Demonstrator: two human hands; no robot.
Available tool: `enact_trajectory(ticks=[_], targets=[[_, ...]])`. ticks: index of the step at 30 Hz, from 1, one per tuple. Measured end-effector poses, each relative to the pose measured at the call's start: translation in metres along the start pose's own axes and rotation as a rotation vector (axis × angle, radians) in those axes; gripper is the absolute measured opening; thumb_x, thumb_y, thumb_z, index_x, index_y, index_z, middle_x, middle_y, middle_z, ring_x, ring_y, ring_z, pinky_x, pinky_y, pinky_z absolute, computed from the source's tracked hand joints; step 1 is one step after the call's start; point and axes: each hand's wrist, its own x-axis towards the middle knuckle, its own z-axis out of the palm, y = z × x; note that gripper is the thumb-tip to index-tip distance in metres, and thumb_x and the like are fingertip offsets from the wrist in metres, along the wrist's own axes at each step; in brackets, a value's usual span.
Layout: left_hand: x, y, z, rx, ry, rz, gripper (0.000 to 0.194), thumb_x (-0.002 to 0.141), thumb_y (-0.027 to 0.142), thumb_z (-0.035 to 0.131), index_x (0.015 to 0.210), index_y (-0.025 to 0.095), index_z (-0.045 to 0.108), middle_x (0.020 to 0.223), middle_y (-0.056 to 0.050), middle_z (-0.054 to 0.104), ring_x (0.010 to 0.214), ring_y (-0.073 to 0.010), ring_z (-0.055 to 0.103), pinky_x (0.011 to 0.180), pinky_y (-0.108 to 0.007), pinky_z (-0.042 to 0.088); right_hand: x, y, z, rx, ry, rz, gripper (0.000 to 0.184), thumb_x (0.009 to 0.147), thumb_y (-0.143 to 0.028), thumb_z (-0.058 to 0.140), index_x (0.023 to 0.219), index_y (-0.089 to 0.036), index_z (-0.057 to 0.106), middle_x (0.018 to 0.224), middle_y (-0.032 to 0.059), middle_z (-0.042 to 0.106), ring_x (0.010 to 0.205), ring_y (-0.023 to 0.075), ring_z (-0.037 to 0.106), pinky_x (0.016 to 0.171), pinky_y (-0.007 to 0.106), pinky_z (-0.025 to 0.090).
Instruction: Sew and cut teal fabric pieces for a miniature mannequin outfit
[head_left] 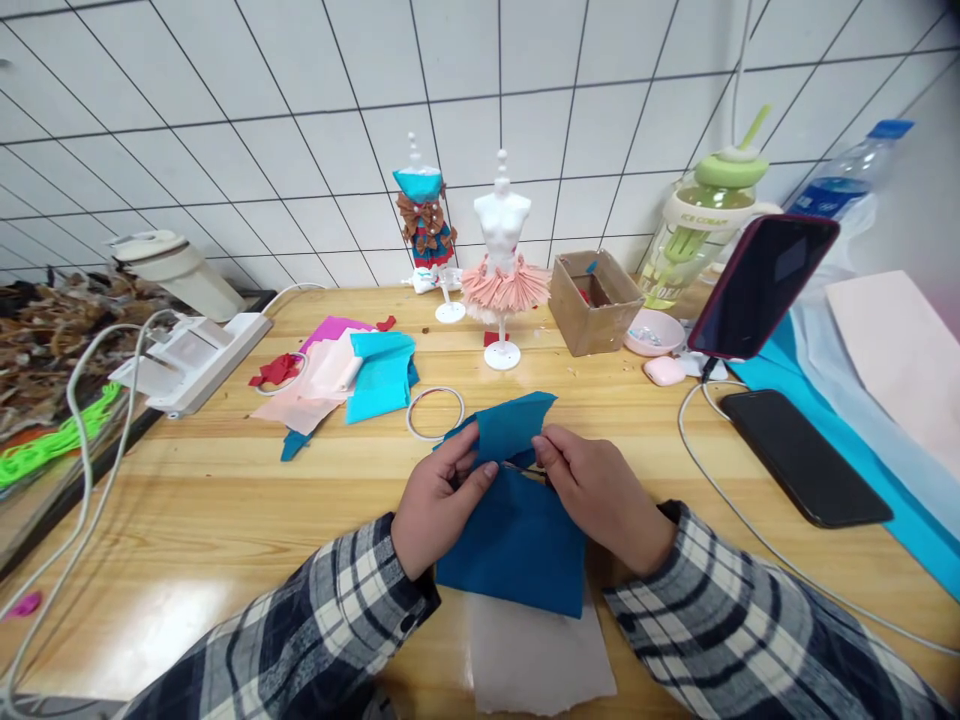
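Leftmost, a heap of brown scraps (60, 345) is seen beside bright green cord (60, 440); a pale tumbler (180, 270) is tilted behind a white power strip (206, 360). Pink, magenta and turquoise pieces (381, 375) are spread near the wall, with red scraps (277, 371) set by them. Behind, a small dress form (424, 215) is clothed in turquoise, brown and red. A pale ring (436, 413) is laid flat, near the left hand (439, 500). By that hand, nearly closed, the folded upper part of the blue sheet (510, 550) is pinched between thumb and fingers. The sheet is held at table centre, its lower part spread over a pale sheet (536, 660). A white dress form (502, 225), skirted in pink ruffles, is stood beyond. By the right hand (600, 490), fingers curled closed, a small metal tool (529, 470) is gripped against the blue sheet; its type is mostly hidden. Farther right are noted a cardboard box (592, 310), pink dish (655, 332), green-lidded bottle (694, 235), propped phone (765, 285) and flat black phone (806, 457).
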Motion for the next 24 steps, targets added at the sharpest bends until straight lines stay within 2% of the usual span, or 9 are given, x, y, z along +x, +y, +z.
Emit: enact_trajectory(ticks=[4, 10, 13, 16, 20, 24], targets=[[-0.001, 0.0, 0.001, -0.05, -0.076, 0.035, 0.045, 0.085, 0.028, 0.06, 0.129, 0.019, 0.054, 0.078, -0.002, 0.065, 0.071, -0.0145, 0.061, 0.075, -0.028, 0.052, 0.001, 0.001, 0.002, 0.023, -0.012, -0.008, 0.034, 0.098, -0.041, 0.028, 0.077, -0.022, 0.047, 0.067, 0.0002, 0.06, 0.061, 0.0154, 0.055, 0.056, 0.026, 0.027], [-0.003, 0.001, 0.003, -0.195, -0.152, -0.082, 0.062, 0.084, 0.029, 0.062, 0.14, 0.015, 0.039, 0.098, -0.007, 0.067, 0.086, -0.0176, 0.063, 0.079, -0.029, 0.051, 0.001, 0.003, 0.007, 0.043, 0.0, -0.024, 0.035, 0.098, -0.042, 0.028, 0.074, -0.022, 0.044, 0.062, -0.0014, 0.056, 0.057, 0.0143, 0.05, 0.054, 0.026, 0.024], [-0.003, 0.005, 0.003, -0.199, -0.127, -0.094, 0.062, 0.083, 0.029, 0.062, 0.139, 0.015, 0.039, 0.082, -0.002, 0.064, 0.07, -0.0118, 0.059, 0.064, -0.021, 0.048, 0.0, 0.003, 0.007, 0.075, -0.001, -0.011, 0.035, 0.098, -0.043, 0.027, 0.074, -0.022, 0.044, 0.064, -0.0011, 0.057, 0.058, 0.0143, 0.051, 0.055, 0.026, 0.024], [-0.003, 0.006, 0.003, -0.139, -0.1, -0.094, 0.06, 0.083, 0.029, 0.062, 0.138, 0.015, 0.041, 0.062, 0.006, 0.051, 0.05, -0.0055, 0.042, 0.047, -0.016, 0.035, -0.001, 0.002, 0.007, 0.093, -0.01, -0.012, 0.035, 0.098, -0.043, 0.028, 0.074, -0.022, 0.043, 0.065, -0.001, 0.058, 0.059, 0.0144, 0.051, 0.055, 0.026, 0.024], [-0.003, 0.006, 0.004, -0.135, -0.086, -0.117, 0.067, 0.082, 0.03, 0.063, 0.141, 0.015, 0.036, 0.057, 0.009, 0.038, 0.048, -0.005, 0.033, 0.043, -0.015, 0.026, -0.002, -0.001, 0.009, 0.083, -0.024, -0.005, 0.034, 0.098, -0.043, 0.028, 0.075, -0.022, 0.042, 0.063, -0.0016, 0.056, 0.058, 0.0144, 0.051, 0.054, 0.026, 0.024], [-0.004, 0.006, 0.004, -0.162, -0.112, -0.134, 0.07, 0.082, 0.031, 0.063, 0.143, 0.016, 0.033, 0.058, 0.008, 0.039, 0.049, -0.0057, 0.034, 0.045, -0.016, 0.027, -0.001, -0.001, 0.011, 0.068, -0.029, 0.004, 0.033, 0.098, -0.042, 0.028, 0.075, -0.023, 0.041, 0.063, -0.0019, 0.055, 0.057, 0.0141, 0.05, 0.054, 0.026, 0.023]])
